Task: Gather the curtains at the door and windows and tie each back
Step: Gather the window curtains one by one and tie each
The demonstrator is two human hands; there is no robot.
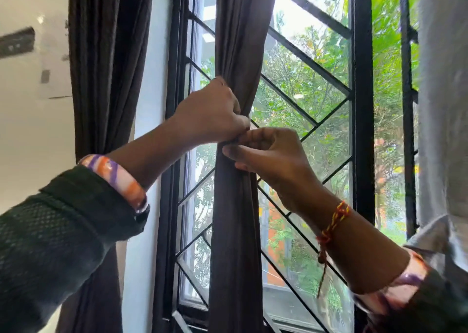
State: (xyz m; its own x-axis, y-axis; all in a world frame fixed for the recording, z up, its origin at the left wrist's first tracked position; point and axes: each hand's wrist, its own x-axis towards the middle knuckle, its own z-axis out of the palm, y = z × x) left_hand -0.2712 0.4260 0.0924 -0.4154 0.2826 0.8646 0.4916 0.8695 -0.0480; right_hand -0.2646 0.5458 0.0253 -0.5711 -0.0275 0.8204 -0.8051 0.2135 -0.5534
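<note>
Window, gathered curtain between gripping hands

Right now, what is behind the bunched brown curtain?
Behind the curtain: window glass with black diagonal grille bars and green trees outside. The strip directly behind the cloth is hidden.

Matt dark-brown cloth curtain; black metal window grille, clear glass.

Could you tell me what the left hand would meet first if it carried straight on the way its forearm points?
The left hand already grips the gathered brown curtain; pushing on up and right, it would probably meet the window's diagonal grille, though depth is unclear.
</note>
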